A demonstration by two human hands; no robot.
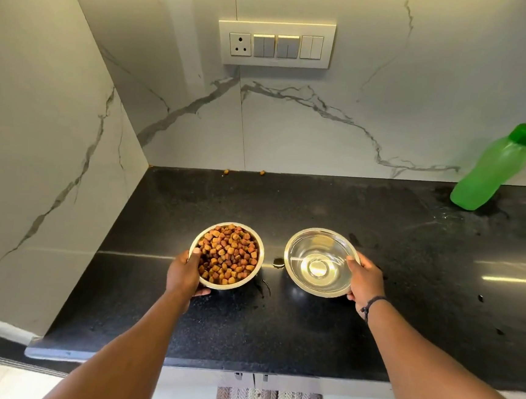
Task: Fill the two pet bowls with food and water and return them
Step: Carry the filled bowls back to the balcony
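I am gripping the food bowl (226, 255) at its lower left rim with my left hand (185, 272), thumb over the edge and fingers (201, 291) curled underneath. My right hand (364, 281) is clasping the water bowl (320, 261) at its right rim, thumb on top. Both bowls are sitting side by side at mid-frame on the black bench (407, 275). A green bottle (493, 170) is standing at the far right by the wall

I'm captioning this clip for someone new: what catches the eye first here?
Two steel bowls near the front of the black counter: the kibble bowl held by the left hand, the water bowl by the right hand. A bright green bottle stands far right by the marble wall.
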